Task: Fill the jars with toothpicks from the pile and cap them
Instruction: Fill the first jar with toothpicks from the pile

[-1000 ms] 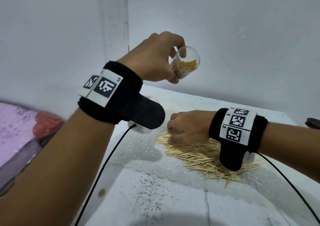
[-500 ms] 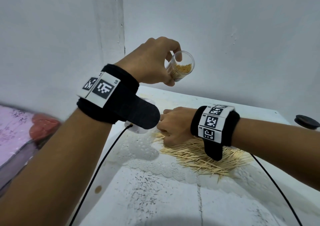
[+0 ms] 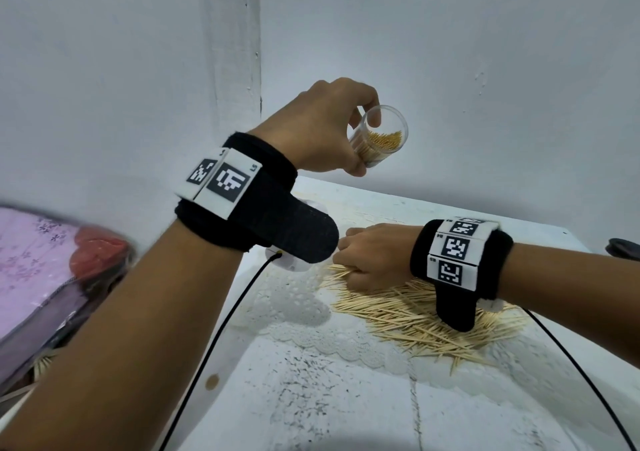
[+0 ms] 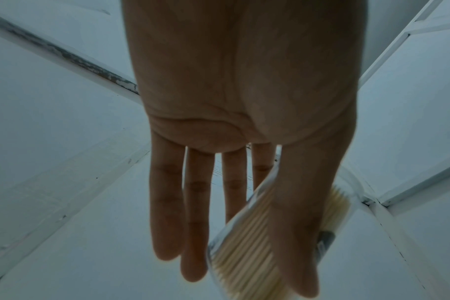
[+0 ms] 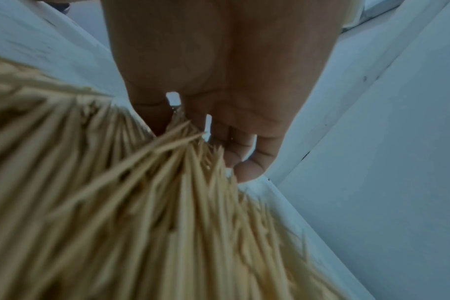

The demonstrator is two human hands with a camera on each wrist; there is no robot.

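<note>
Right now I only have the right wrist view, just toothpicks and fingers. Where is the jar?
Observer: The left hand holds the clear jar raised above the white table, tilted, mouth open.
Operator: Anything in it?
Observer: Yes, toothpicks already lie packed inside it; I cannot tell how full.
Operator: Is a cap nearby?
Observer: A dark round object sits at the table's far right edge; whether it is a cap, I cannot tell.
Operator: And my right hand?
Observer: The right hand rests on the pile, fingers curled round toothpicks.
</note>
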